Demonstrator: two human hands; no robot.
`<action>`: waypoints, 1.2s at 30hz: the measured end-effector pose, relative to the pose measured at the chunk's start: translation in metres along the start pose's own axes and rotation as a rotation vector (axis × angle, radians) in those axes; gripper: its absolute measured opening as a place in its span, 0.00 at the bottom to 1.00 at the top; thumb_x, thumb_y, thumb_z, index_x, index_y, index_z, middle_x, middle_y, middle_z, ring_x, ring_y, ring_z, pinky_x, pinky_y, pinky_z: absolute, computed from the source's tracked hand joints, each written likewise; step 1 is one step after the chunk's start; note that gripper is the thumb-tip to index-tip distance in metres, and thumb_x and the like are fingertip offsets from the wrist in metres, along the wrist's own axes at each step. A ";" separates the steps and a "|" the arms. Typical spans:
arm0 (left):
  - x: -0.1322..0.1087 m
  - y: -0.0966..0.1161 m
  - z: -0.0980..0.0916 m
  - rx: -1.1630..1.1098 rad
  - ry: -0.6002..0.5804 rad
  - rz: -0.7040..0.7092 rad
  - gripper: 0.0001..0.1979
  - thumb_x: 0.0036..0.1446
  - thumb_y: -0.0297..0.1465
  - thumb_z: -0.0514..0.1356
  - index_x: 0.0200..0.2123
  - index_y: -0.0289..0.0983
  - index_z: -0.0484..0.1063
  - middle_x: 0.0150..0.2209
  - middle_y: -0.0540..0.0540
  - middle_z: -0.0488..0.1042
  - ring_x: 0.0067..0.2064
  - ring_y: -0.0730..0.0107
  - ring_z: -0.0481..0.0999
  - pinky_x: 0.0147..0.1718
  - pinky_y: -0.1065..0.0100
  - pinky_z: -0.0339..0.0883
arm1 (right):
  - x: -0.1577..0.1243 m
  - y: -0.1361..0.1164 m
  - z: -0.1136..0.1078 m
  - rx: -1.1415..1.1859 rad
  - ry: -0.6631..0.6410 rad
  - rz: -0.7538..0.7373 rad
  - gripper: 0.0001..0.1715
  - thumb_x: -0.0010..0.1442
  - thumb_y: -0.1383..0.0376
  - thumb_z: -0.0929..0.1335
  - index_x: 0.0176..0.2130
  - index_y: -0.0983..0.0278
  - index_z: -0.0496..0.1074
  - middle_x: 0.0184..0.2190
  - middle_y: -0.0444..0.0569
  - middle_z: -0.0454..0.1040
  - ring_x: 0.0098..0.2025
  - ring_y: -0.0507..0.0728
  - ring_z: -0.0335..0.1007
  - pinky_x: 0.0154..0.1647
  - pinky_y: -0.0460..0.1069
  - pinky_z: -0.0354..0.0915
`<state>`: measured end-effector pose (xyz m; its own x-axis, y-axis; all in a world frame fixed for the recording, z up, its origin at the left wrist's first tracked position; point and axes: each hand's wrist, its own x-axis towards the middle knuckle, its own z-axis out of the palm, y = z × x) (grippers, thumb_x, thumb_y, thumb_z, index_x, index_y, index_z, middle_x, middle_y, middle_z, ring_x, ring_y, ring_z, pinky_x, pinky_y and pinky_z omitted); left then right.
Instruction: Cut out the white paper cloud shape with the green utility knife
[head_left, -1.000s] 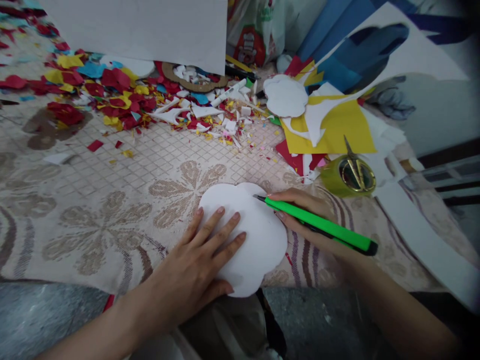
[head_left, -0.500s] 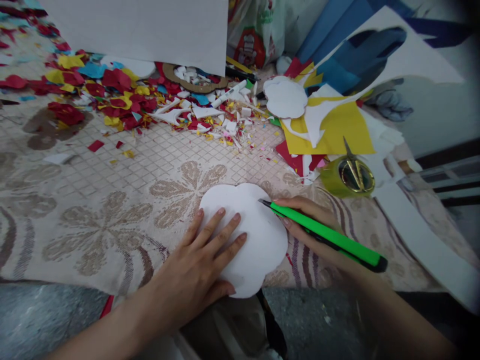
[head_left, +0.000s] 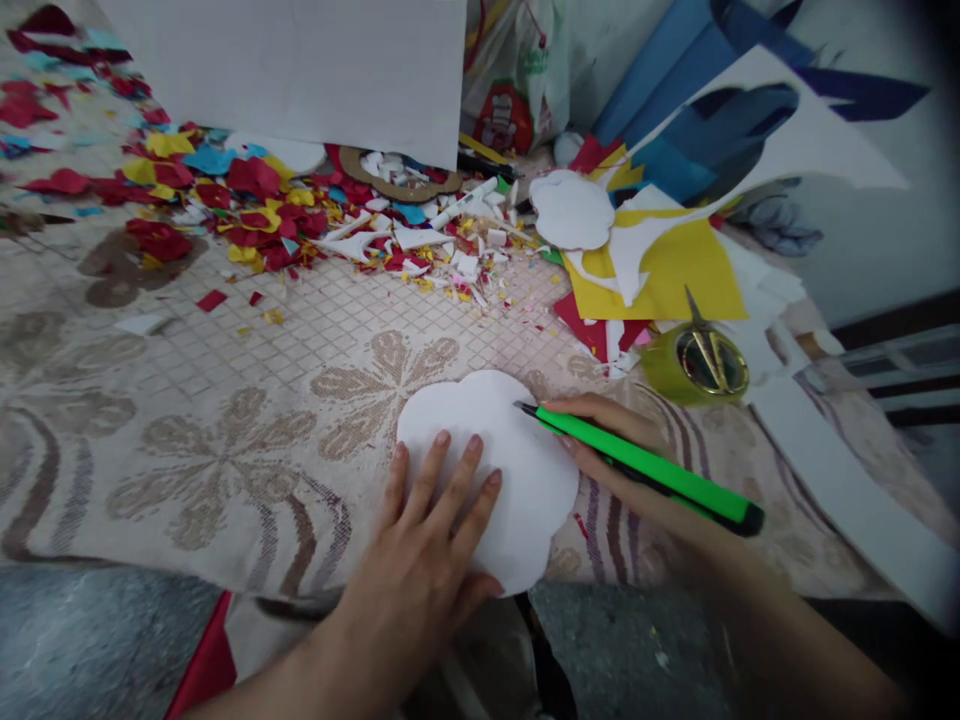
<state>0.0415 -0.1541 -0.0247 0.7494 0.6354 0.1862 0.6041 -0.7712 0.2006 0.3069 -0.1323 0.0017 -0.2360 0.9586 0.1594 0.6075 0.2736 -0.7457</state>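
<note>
A white cloud-shaped foam cut-out (head_left: 517, 450) lies on the patterned tablecloth (head_left: 225, 440) near the table's front edge. My left hand (head_left: 431, 540) rests flat on its left part, fingers stretched out and spread, pressing it down. My right hand (head_left: 615, 445) is closed round a bright green utility knife (head_left: 645, 467). The knife's dark tip touches the cut-out at its upper right edge.
Red, yellow, blue and white paper scraps (head_left: 247, 200) litter the far side. A large white sheet (head_left: 300, 60) stands behind them. Another white cloud shape (head_left: 570, 210), yellow paper (head_left: 675, 270) and a tape roll with scissors in it (head_left: 697, 362) lie at right. A white strip (head_left: 847, 490) runs along the right edge.
The knife tip slid slightly down and right along the cut-out's edge. My left hand turned a little, fingers pointing more upward. The camera view shifted slightly.
</note>
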 end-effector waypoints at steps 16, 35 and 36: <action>0.014 -0.038 -0.019 -0.174 -0.191 0.228 0.54 0.48 0.48 0.73 0.70 0.36 0.51 0.72 0.39 0.47 0.73 0.45 0.47 0.67 0.40 0.48 | 0.032 0.002 -0.014 -0.041 -0.141 -0.128 0.17 0.66 0.65 0.68 0.54 0.56 0.74 0.46 0.46 0.79 0.47 0.55 0.77 0.48 0.50 0.73; 0.012 -0.035 -0.012 -0.153 -0.172 0.192 0.52 0.50 0.50 0.71 0.70 0.36 0.53 0.73 0.40 0.46 0.72 0.44 0.47 0.67 0.40 0.46 | 0.003 0.000 0.001 -0.068 0.009 -0.012 0.20 0.65 0.69 0.68 0.55 0.53 0.72 0.51 0.44 0.78 0.51 0.55 0.76 0.51 0.48 0.73; 0.011 -0.034 -0.011 -0.151 -0.171 0.190 0.52 0.49 0.50 0.71 0.70 0.36 0.53 0.73 0.40 0.46 0.72 0.44 0.47 0.67 0.41 0.45 | 0.002 0.000 0.002 -0.071 0.019 -0.008 0.20 0.65 0.68 0.68 0.55 0.53 0.72 0.51 0.44 0.77 0.51 0.55 0.75 0.51 0.48 0.73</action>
<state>0.0261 -0.1201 -0.0185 0.8876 0.4550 0.0720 0.4113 -0.8530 0.3212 0.3052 -0.1306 0.0004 -0.2273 0.9575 0.1778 0.6580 0.2856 -0.6968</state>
